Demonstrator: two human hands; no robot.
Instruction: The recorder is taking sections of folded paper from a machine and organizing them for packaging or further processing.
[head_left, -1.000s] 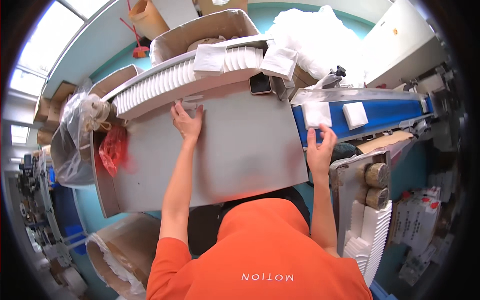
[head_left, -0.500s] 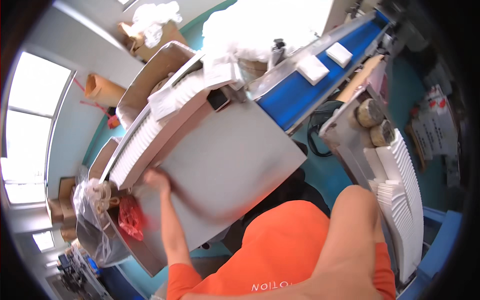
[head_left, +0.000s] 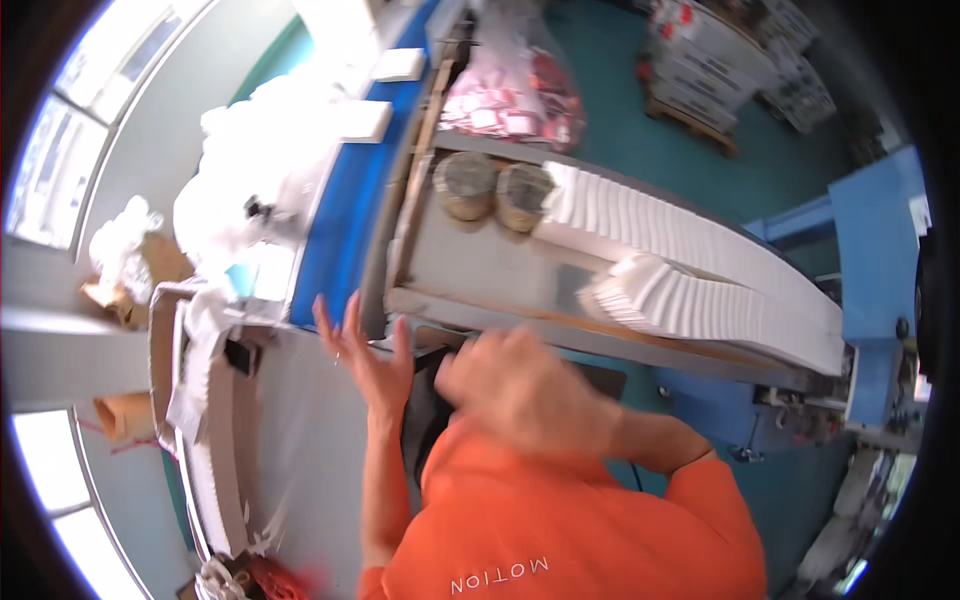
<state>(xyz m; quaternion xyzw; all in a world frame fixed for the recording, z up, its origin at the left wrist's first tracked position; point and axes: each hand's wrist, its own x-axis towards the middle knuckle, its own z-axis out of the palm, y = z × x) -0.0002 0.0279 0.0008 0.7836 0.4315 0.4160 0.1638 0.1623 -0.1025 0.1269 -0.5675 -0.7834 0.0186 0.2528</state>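
My left hand (head_left: 372, 362) is raised with its fingers spread and nothing in it. It hovers over the corner of the grey tabletop (head_left: 305, 430), near the lower end of a blue conveyor belt (head_left: 345, 225). My right hand (head_left: 525, 390) is in front of my body, beside the near edge of a tray-like side table (head_left: 470, 255). Motion smears its fingers, so I cannot make out whether they hold anything. On the side table lie rows of stacked white folded sheets (head_left: 690, 305) and two round brownish rolls (head_left: 465, 185).
Two white packs (head_left: 365, 122) lie on the belt. White bundles (head_left: 250, 170) are heaped left of it. A row of white stacks (head_left: 210, 480) lines the grey table's left side. A clear bag of pink packets (head_left: 510, 105) stands beyond the side table. Boxes on a pallet (head_left: 700, 115) sit farther off.
The view has swung right, toward the side table with the stacks. My left hand has left the grey tabletop's far left edge and is now raised. My right hand has come into view.
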